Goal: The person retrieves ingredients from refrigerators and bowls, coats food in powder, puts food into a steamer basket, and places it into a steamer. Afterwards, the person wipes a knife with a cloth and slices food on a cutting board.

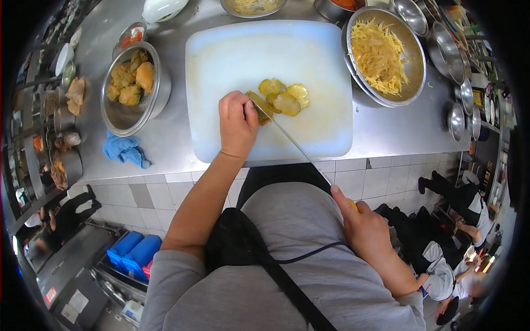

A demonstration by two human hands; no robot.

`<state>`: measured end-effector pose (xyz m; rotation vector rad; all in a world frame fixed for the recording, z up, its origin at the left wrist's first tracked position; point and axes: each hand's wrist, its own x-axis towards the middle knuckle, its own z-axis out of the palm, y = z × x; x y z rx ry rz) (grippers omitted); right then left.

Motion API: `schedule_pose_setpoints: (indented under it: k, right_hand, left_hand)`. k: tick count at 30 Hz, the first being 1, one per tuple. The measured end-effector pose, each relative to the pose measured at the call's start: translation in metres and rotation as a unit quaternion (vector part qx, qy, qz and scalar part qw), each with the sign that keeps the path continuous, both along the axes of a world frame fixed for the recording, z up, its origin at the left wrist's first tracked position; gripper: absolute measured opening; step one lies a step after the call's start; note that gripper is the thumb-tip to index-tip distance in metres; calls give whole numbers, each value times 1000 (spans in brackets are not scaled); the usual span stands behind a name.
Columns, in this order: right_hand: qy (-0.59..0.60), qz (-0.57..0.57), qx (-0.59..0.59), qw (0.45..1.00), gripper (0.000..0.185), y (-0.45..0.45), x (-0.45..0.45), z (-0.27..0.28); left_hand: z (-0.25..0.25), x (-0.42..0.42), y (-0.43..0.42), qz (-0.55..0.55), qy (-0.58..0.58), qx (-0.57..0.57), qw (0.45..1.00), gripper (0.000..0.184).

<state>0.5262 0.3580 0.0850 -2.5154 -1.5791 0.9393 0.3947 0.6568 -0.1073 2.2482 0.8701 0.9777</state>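
Note:
On the white cutting board (221, 60), my left hand (238, 124) is closed with curled fingers on an olive-yellow piece of what looks like pickled vegetable (259, 112). My right hand (367, 231) is wrapped round the yellow handle of a long knife (295, 144). The blade slants away from me to the left, its far end at the piece beside my left fingers. Several thin slices (286, 103) lie overlapping just right of the blade. Part of the held piece is hidden by my hand.
Left of the board stands a steel bowl (160, 105) with several whole yellow-green lumps; a blue cloth (122, 148) lies below it. At right, a steel bowl (418, 71) holds yellow shreds (378, 55). More bowls line the counter's far and right sides. Other people are at work behind.

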Motion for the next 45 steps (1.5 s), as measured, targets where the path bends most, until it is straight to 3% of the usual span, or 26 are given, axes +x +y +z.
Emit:
schedule_pose_setpoints:
  k: [13,16,20,28,31,34,35,37,38,40,43,45]
  right_hand:
    - [-4,-1,-5,1000,89,28,0,-50]
    - [-6,-1,2,1000,89,51,0,-78]
    - [-12,-5,30,999,89,83,-4,-108]
    - [-18,8,27,999,90,95,-2,-103]
    - [-9,3,22,1000,90,79,-1,-89]
    - [1,0,6,1000,90,58,-3,-80]
    - [13,0,-6,1000,89,54,-3,-76]
    - [5,-4,3,1000,87,49,-3,-66]
    - [3,-6,4,1000,84,48,-3,-61]
    - [-9,-12,21,1000,83,43,-5,-59]
    - [-15,-10,40,999,80,36,-2,-60]
    - [-13,-2,48,999,79,32,1,-62]
  left_hand:
    - [3,0,0,4,11,0,1000,18]
    - [4,0,-1,3,16,17,1000,10]
    - [1,1,-1,5,6,7,1000,17]
    - [16,-2,5,6,-39,-48,998,29]
    - [40,-7,27,-53,25,-91,994,33]
    - [69,-11,60,-174,259,-55,948,24]
    - [79,-4,63,-175,256,-44,950,24]
    - [100,8,67,-215,359,-79,905,25]
    - [110,16,67,-216,357,-68,906,25]
    - [127,34,65,-243,489,-88,833,28]
    - [125,45,65,-265,548,-101,787,27]
    - [124,43,67,-278,547,-94,784,28]
